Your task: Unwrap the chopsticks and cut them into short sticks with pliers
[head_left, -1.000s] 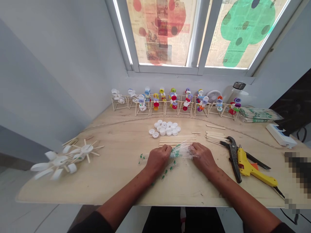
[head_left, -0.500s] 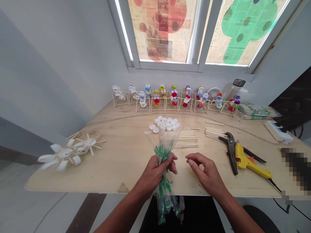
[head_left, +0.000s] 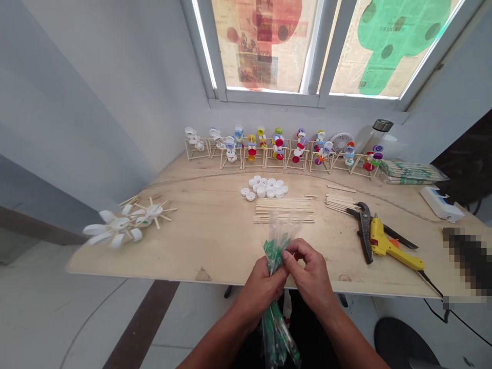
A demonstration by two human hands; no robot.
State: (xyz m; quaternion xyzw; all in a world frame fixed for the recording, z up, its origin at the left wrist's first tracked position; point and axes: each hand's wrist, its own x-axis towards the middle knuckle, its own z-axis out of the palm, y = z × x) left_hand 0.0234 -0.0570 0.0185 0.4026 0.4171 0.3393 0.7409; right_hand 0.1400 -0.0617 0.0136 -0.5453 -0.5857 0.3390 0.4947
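A bunched clear plastic bag (head_left: pixel 275 335) with green print hangs over the table's front edge, its gathered top spreading above my hands. My left hand (head_left: pixel 264 284) is wrapped round its middle. At the upper part, my right hand (head_left: pixel 310 277) pinches the plastic between thumb and fingers, close beside the left. Just beyond the bag lie a row of thin wooden sticks (head_left: pixel 284 209) and a cluster of white bottle caps (head_left: pixel 270 191).
To the right are black-handled cutters (head_left: pixel 365 233), a yellow glue gun (head_left: pixel 397 251) and a white power strip (head_left: pixel 441 204). White paddle wheels (head_left: pixel 117 225) lie at the left. Several stick frames with coloured caps (head_left: pixel 251 148), a small fan (head_left: pixel 341 143) and a bottle (head_left: pixel 378 136) line the wall.
My right hand has moved left and now grips the upper part of the bag. The left hand, with the bag, has shifted slightly right and down in view. The camera view has shifted a little.
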